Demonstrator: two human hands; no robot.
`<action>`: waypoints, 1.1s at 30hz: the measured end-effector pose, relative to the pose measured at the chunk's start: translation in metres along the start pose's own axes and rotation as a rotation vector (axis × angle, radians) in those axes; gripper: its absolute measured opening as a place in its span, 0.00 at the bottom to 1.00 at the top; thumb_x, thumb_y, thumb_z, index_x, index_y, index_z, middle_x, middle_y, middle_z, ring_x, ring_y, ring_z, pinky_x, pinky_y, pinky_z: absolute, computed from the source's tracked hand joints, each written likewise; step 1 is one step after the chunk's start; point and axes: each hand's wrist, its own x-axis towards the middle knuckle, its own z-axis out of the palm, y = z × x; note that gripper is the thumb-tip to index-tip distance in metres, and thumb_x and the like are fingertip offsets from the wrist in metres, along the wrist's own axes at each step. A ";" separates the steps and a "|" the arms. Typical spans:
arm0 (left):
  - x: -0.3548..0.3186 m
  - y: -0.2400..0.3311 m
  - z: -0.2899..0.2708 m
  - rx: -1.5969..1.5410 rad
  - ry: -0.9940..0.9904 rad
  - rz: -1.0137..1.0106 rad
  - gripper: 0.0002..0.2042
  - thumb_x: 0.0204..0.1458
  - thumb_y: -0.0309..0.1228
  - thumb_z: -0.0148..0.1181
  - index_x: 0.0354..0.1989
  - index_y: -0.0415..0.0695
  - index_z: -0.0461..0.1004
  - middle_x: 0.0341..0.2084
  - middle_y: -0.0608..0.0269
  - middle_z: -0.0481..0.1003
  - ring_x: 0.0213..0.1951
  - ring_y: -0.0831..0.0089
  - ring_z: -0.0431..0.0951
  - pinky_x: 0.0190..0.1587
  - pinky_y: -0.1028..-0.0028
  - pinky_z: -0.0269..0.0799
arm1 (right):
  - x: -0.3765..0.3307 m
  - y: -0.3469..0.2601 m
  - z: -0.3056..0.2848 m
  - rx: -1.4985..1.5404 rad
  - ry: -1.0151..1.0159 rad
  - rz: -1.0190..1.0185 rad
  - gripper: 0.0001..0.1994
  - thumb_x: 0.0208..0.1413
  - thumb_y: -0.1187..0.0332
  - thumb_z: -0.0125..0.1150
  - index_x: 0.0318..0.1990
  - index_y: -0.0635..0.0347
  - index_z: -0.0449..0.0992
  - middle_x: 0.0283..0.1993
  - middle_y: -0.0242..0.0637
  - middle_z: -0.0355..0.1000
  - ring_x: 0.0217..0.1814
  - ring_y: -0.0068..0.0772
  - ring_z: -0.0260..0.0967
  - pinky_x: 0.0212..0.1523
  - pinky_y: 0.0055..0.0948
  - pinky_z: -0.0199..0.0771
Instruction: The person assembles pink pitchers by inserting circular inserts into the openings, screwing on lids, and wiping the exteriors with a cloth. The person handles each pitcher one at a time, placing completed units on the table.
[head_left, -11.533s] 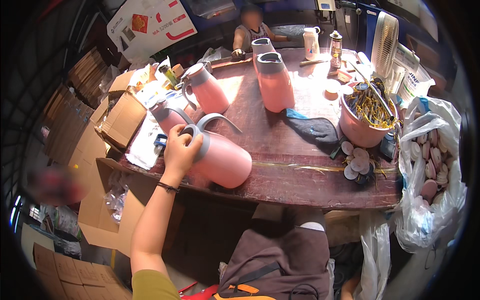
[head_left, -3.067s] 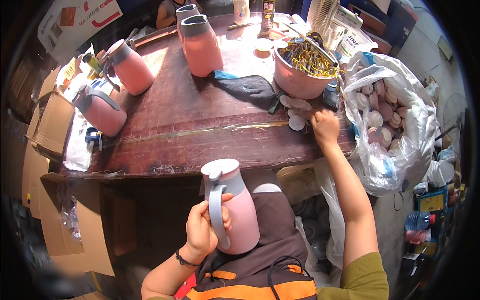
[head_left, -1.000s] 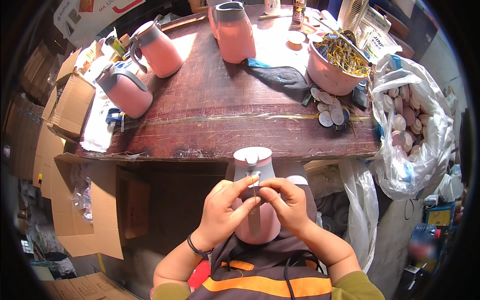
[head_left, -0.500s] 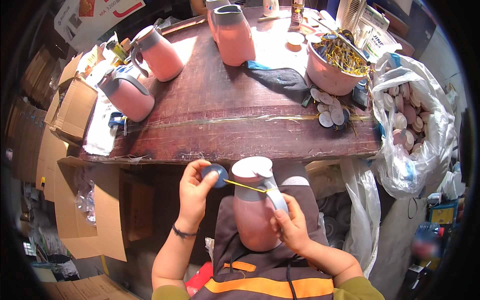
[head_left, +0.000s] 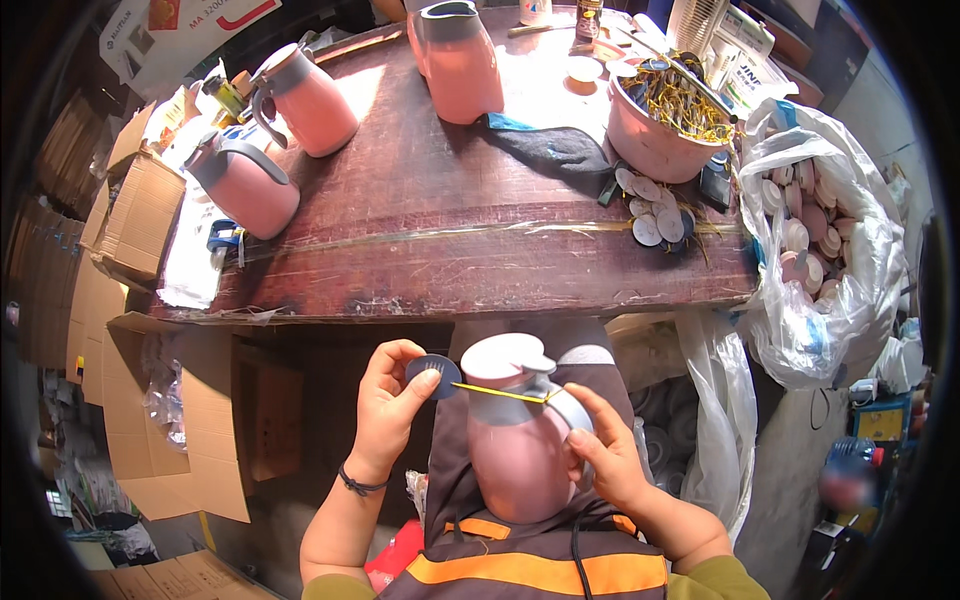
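from here i see the left hand (head_left: pixel 388 412) has moved aside, pinching the blue disc (head_left: pixel 432 372); right hand (head_left: pixel 610 450) grips the handle (head_left: pixel 568 411) of the pink jug (head_left: pixel 515 460); yellow cord (head_left: pixel 500 391) seems fastened.

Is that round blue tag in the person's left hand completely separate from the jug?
No, a yellow cord runs from the round blue tag to the grey handle of the pink jug.

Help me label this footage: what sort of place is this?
Probably a workshop or packing area: pink and grey rounded jugs, a round pink tub of yellow-stringed tags, and a translucent plastic bag of pink and white round parts.
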 end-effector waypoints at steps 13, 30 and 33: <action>-0.010 -0.021 0.024 -0.327 -0.063 -0.109 0.14 0.54 0.22 0.60 0.48 0.42 0.66 0.49 0.52 0.73 0.49 0.68 0.75 0.53 0.70 0.71 | 0.007 -0.025 0.001 -0.251 0.066 0.052 0.23 0.57 0.65 0.63 0.59 0.60 0.68 0.35 0.29 0.71 0.25 0.14 0.63 0.25 0.15 0.62; 0.016 0.018 0.018 0.177 -0.236 -0.075 0.19 0.55 0.34 0.59 0.54 0.39 0.68 0.49 0.58 0.72 0.54 0.70 0.71 0.58 0.69 0.65 | 0.019 -0.011 0.003 -0.338 0.155 -0.096 0.18 0.55 0.66 0.65 0.52 0.62 0.75 0.47 0.36 0.75 0.49 0.24 0.69 0.52 0.25 0.68; 0.029 0.029 0.033 0.553 -0.513 -0.013 0.27 0.52 0.41 0.62 0.57 0.37 0.67 0.52 0.54 0.70 0.56 0.64 0.68 0.60 0.68 0.62 | 0.015 -0.016 0.014 -0.487 0.126 -0.197 0.19 0.55 0.63 0.65 0.53 0.61 0.75 0.48 0.39 0.76 0.51 0.26 0.71 0.52 0.27 0.69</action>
